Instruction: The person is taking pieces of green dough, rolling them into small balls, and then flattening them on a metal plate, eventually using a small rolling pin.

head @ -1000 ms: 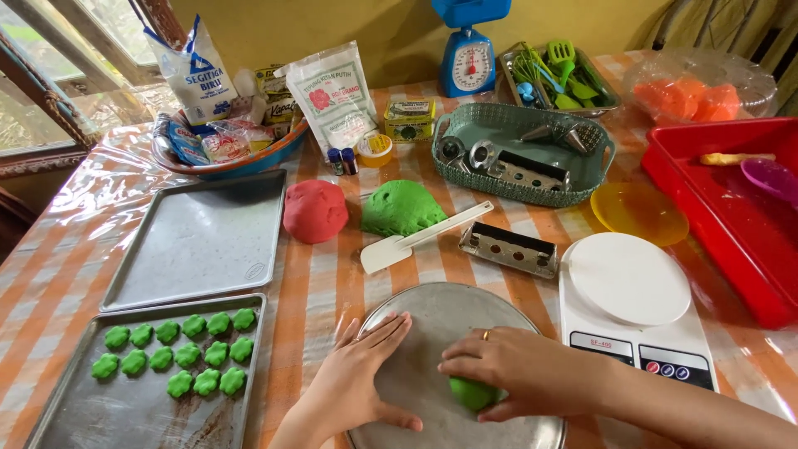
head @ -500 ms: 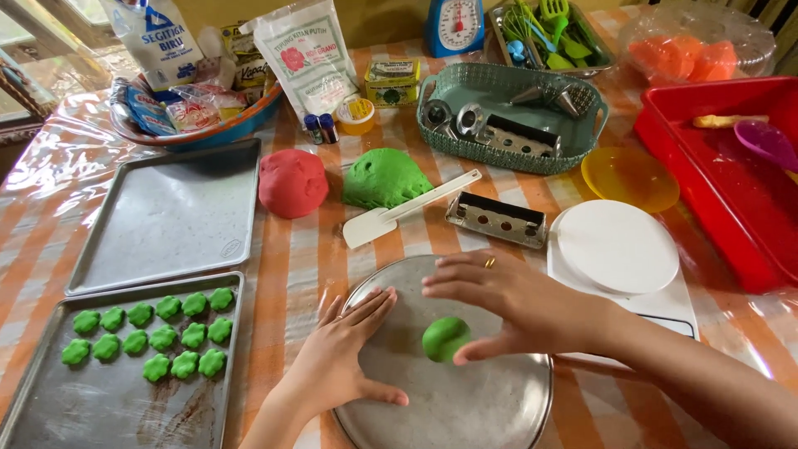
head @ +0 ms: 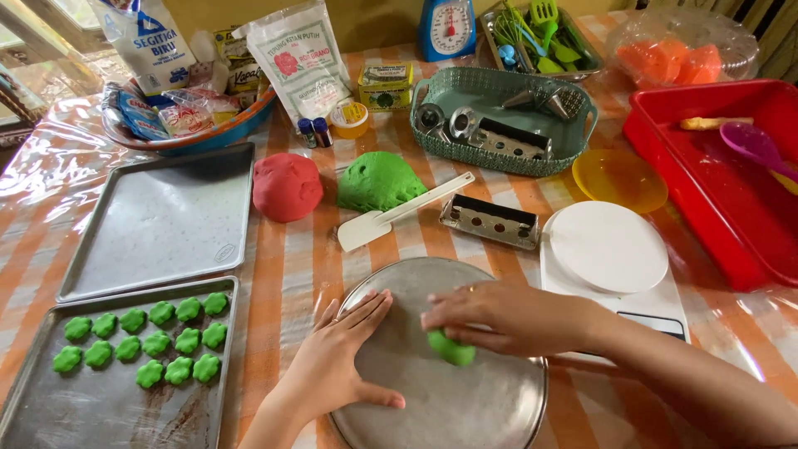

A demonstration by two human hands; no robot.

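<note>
While left hand [head: 345, 357] lay spread flat on round tray [head: 490, 416], right hand [head: 499, 316] pressed, fingers together, on green dough [head: 451, 349], its long axis running left-right.

The round tray [head: 465, 407] is dull brushed metal, smooth. The green dough [head: 451, 347] on it looks soft and matt. Glossy clear plastic film [head: 50, 179] wrinkles over the surface's checked cloth. The two baking trays [head: 158, 224] near the left edge are matt grey metal.
</note>
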